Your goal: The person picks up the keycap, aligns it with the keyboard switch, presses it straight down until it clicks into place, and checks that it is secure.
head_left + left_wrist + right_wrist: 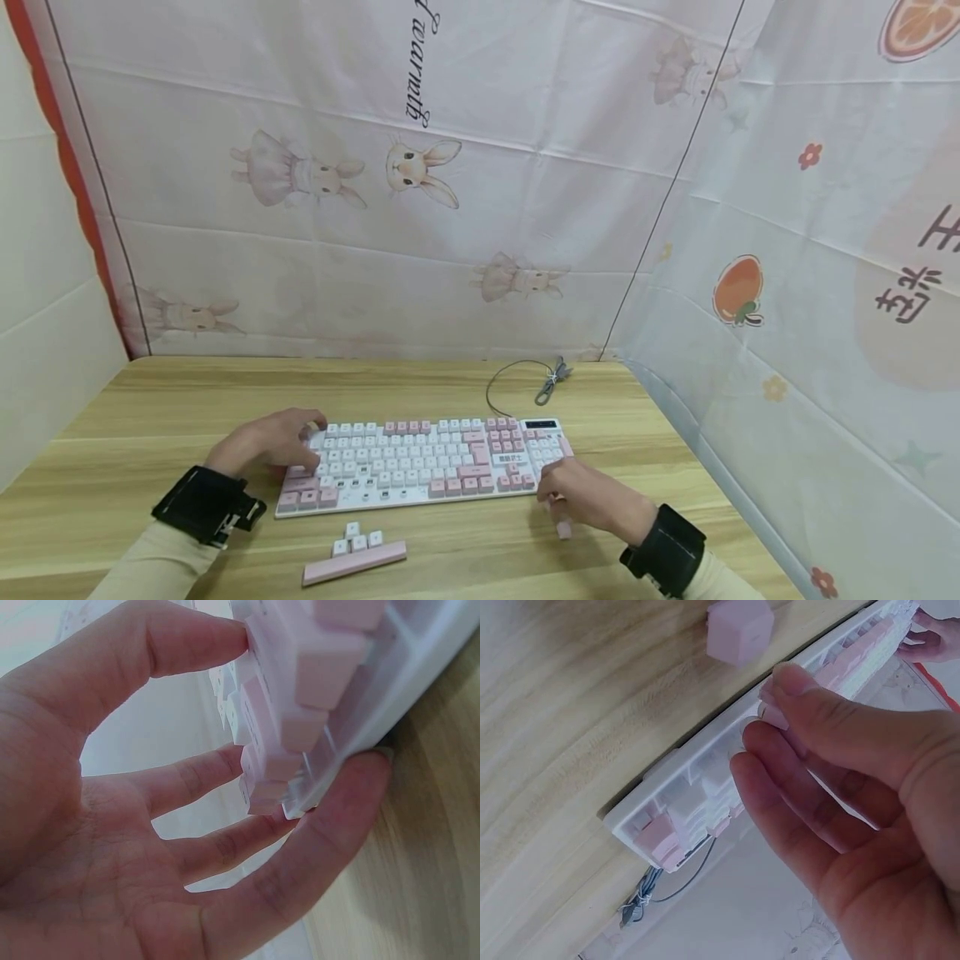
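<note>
Curled right hand pinches keycap (left hand grips keyboard).

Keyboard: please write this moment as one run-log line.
left hand: holds keyboard at left; right hand: pinches keycap; long pink key: on table

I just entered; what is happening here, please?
A person's left hand holds the keyboard by its left end; the right hand, near its right front corner, seems to pinch a pale keycap. Some key sockets are bare. Four white keycaps and a long pink bar lie in front; a pink keycap lies near the right hand.
</note>
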`<state>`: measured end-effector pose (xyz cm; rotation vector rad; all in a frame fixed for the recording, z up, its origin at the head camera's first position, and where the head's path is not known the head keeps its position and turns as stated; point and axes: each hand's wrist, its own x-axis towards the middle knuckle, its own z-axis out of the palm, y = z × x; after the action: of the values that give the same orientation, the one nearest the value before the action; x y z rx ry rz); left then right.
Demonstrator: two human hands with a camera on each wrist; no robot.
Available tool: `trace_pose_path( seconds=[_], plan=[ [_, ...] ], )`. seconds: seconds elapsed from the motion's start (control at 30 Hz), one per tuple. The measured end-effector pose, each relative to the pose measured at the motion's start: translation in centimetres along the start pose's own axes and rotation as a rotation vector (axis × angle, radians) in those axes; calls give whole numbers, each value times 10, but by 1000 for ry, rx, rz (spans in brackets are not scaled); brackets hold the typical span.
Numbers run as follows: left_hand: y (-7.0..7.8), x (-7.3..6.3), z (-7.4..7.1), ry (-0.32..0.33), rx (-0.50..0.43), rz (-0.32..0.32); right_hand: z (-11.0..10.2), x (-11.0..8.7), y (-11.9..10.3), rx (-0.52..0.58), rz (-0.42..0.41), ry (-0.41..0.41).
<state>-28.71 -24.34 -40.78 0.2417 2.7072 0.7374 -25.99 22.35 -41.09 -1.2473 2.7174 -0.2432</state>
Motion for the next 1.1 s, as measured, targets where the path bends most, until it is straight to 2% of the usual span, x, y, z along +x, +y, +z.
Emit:
trace_pose_path(
  seconds=[0.3,0.8,1.1],
  plan=[
    [-2,1,1,0,4,1,-3,-1,3,-69,-18,36],
    [0,-2,1,-2,-10,10,-9,1,8,-64,70,30],
    [-1,0,0,2,6,10,-15,2,15,-115,17,91]
  ],
)
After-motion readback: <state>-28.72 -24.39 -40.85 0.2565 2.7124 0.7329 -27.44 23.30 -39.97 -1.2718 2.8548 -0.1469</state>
